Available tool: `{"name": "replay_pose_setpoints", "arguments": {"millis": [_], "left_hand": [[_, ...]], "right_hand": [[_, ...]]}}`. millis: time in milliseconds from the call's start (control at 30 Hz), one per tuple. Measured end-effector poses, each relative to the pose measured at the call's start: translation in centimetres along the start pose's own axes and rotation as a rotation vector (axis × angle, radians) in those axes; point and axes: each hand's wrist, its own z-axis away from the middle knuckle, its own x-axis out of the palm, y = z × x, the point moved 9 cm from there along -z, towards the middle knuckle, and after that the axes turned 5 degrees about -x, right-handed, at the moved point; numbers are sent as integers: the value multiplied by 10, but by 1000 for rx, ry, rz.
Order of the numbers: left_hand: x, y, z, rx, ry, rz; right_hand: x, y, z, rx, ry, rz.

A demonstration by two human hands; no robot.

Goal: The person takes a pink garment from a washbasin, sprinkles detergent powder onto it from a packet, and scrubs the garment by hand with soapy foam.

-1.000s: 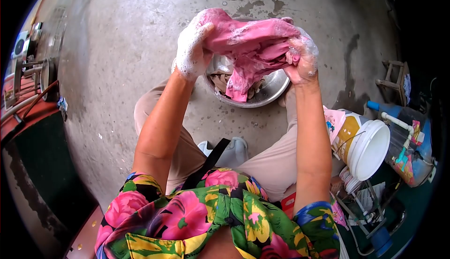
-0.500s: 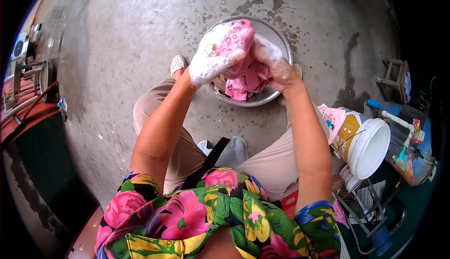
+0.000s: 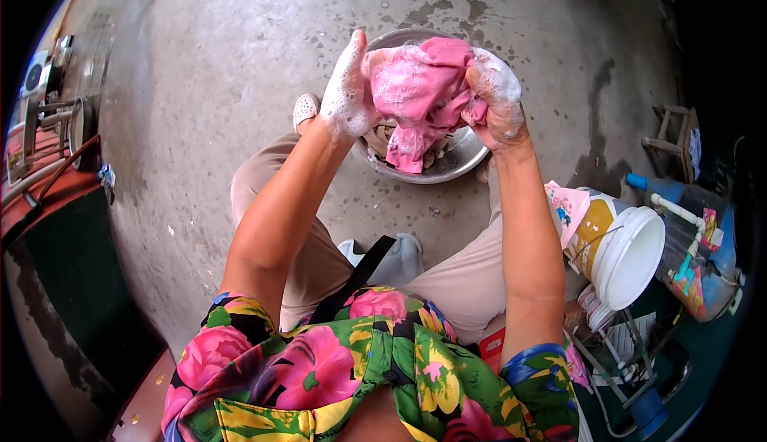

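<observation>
A wet pink cloth (image 3: 419, 82) with soap foam on it is bunched up between my two hands, over a round metal basin (image 3: 459, 162). My left hand (image 3: 348, 90), covered in suds, lies against the cloth's left side with its thumb raised; its other fingers are hidden behind the cloth. On the right, my foamy right hand (image 3: 495, 97) is closed around the cloth's edge. One end of the pink cloth hangs down into the basin, where brownish cloth (image 3: 379, 140) lies.
A white bucket (image 3: 635, 258) with a yellow label lies tipped at the right, near a tank with pipes (image 3: 695, 242) and a small wooden stool (image 3: 671, 140). Metal-framed items (image 3: 56, 134) stand at the far left. Water spots mark the concrete floor (image 3: 200, 82).
From stretched out, the cloth was bunched together between my hands; now they have moved apart again, with the cloth partly spread and its folds shifted.
</observation>
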Motion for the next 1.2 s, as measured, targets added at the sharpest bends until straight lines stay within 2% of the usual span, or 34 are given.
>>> {"name": "replay_pose_setpoints", "arguments": {"millis": [33,67,100,167,233,300,367,400,433,467,500,533,600,667,700,733,767,800,833,867,900,933,1000,1067,1100,1133,1167,1200], "left_hand": [[16,-3,5,-73,-39,18],[18,-3,12,-27,133,-82],[25,-4,12,-55,62,-138],[14,1,0,237,128,-485],[15,-2,-3,253,71,-403],[-7,-14,-8,105,246,-29],[-16,-7,-24,229,182,227],[-23,-16,-40,161,4,347],[-19,-20,-44,90,-171,465],[-22,-19,-50,276,-251,752],[-8,-26,-38,267,-239,756],[6,-43,-22,126,46,316],[24,-56,-24,86,39,15],[21,-40,-23,94,8,84],[18,-28,-22,114,-15,161],[6,-21,-23,135,33,126],[-8,-18,-39,102,-576,341],[3,-16,-44,107,-684,498],[24,-10,-40,113,-791,657],[-6,-23,-35,199,-260,276],[-2,-36,-25,106,6,218],[7,-36,-27,196,-33,61],[24,-31,-24,209,-130,113],[15,-13,-22,229,-11,211],[17,-2,-16,224,59,245],[8,7,-14,230,170,158],[-6,8,-31,243,4,234],[-10,-2,-33,242,-41,160]], "right_hand": [[3,2,-1,0,-1,0],[1,4,-2,-12,59,93],[-3,4,-3,-24,119,188],[1,5,-4,-65,107,222],[-2,-15,-5,-283,298,308],[-4,-19,-3,-523,261,718],[33,4,7,-288,279,619],[59,7,16,-545,133,1016],[72,4,21,-660,103,1169],[85,1,27,-783,90,1319],[57,5,20,-755,228,1367],[25,7,1,-329,276,1440],[-2,-11,-20,-352,362,1250],[1,-5,-15,-393,290,1088],[9,1,-11,-550,307,1112],[32,7,-7,-554,197,1185],[48,11,2,-755,203,1224],[63,17,14,-956,222,1271],[61,11,12,-812,211,1253],[57,7,12,-669,205,1239],[31,9,-3,-409,292,1493],[6,-1,-17,-434,346,1531],[-2,-11,-25,-466,403,1570],[2,2,-26,-452,322,1182],[18,6,-17,-453,321,1183],[55,7,2,-589,216,1268],[83,9,16,-725,106,1347],[86,15,18,-692,71,1327]]}}
